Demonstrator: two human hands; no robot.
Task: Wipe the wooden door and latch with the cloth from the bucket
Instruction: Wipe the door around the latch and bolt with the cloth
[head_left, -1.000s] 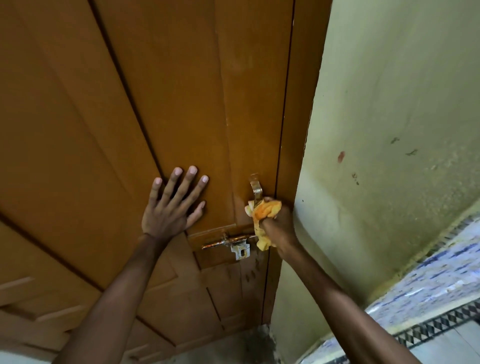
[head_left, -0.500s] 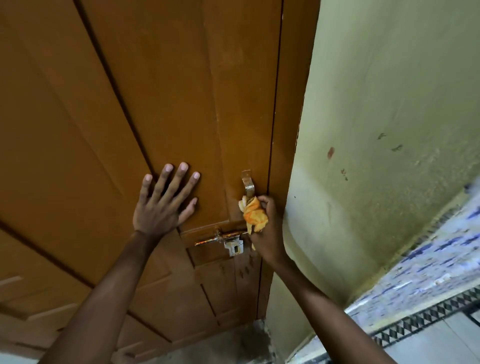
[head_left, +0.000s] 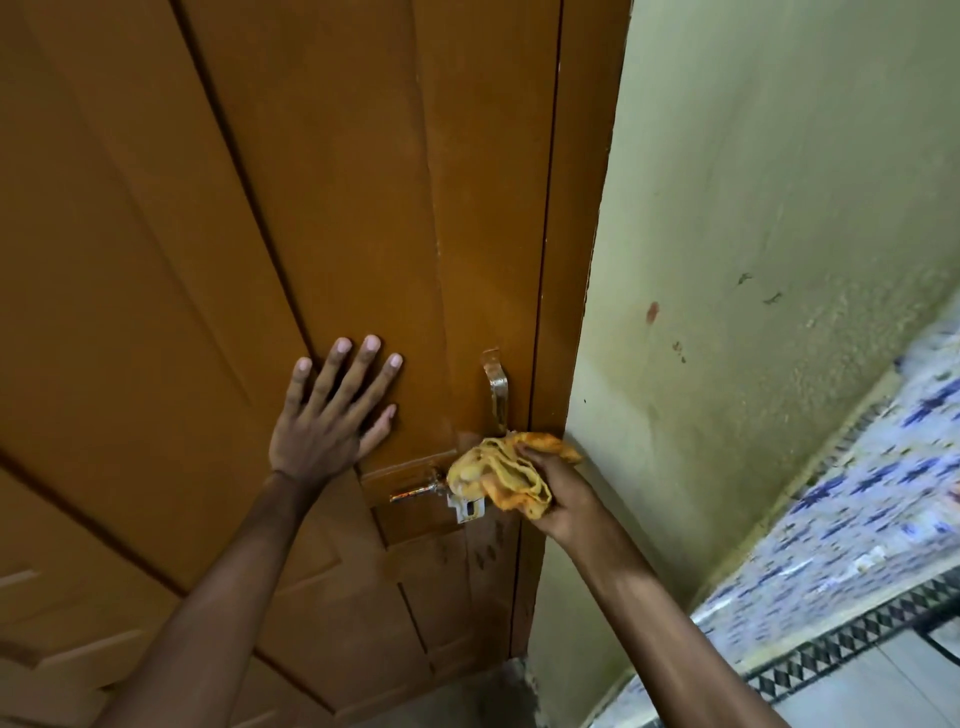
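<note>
Right hand: the right hand (head_left: 563, 496), nearest, has its fingers clamped on the bunched yellow cloth (head_left: 501, 475).
Cloth: pressed at the door's right edge, just above the right end of the latch.
Latch: the latch (head_left: 439, 491) runs left to right, lying just left of and below the cloth; the right hand is the nearer one.
Handle: an upright handle (head_left: 496, 387) stands just above the cloth.
Left hand: the left hand (head_left: 330, 415), fingers spread apart, lies flat on the wooden door (head_left: 311, 208), left of the latch.

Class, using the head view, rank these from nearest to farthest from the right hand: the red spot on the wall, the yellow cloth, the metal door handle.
1. Yellow cloth: held in the right hand.
2. Metal door handle: just above, on the door.
3. Red spot: up on the wall, rightward.
</note>
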